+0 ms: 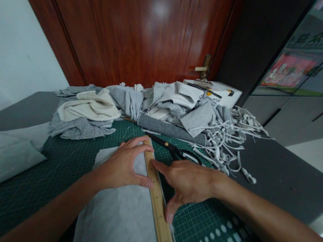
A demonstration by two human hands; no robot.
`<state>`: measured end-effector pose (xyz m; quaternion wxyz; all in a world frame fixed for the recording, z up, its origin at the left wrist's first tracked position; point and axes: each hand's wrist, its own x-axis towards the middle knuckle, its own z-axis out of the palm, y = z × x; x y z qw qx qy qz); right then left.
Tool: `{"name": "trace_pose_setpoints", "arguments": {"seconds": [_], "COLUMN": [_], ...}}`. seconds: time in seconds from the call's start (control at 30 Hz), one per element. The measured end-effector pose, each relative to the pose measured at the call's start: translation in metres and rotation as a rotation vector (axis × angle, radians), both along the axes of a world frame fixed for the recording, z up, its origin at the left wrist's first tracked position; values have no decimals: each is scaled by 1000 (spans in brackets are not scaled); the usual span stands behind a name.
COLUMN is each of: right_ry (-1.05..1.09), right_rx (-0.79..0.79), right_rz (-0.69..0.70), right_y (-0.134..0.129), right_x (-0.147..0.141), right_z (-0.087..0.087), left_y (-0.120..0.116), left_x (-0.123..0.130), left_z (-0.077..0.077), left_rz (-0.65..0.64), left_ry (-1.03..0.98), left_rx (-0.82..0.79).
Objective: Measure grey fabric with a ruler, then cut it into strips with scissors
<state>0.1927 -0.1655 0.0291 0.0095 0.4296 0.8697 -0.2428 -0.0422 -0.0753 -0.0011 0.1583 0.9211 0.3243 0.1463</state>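
Observation:
A wooden ruler [158, 204] lies lengthwise along the right edge of a light grey fabric piece [118, 226]. Spread over the cloth, my left hand [125, 163] rests its fingertips on the ruler's far end and its thumb against the left side. From the other side, my right hand [187, 181] touches the ruler's right edge with thumb and index finger apart; its other fingers are partly hidden. Neither hand is wrapped round anything. Black-handled scissors [172, 148] lie just beyond my right hand, their blades pointing toward the ruler's far end.
Under everything is a green gridded cutting mat [73, 156] on a dark grey table [302, 193]. Crumpled fabric [91, 108] and cut strips [227, 144] are heaped at the back, beside a rolled grey cloth [168, 128]. More pale fabric [5, 153] lies left. A wooden door [138, 32] stands behind.

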Motion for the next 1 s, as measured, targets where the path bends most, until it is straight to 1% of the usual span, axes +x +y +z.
{"name": "trace_pose_setpoints", "arguments": {"seconds": [0.23,0.4,0.77,1.0], "right_ry": [-57,-80,-82,-66], "right_rx": [45,44,52,60], "right_rz": [20,33,9,-7], "right_y": [-2,-2,-5,-7], "right_x": [-1,-2,-3,0], "right_z": [-1,0,4,2], "left_y": [2,2,-1,-1], "left_x": [-6,-7,-7,-6], "left_z": [-2,-2,-2,-1], "left_rz": [3,-4,4,0], "left_ry": [-32,-55,-36,-41], "left_rx": [-34,-19,-25,-14]}}
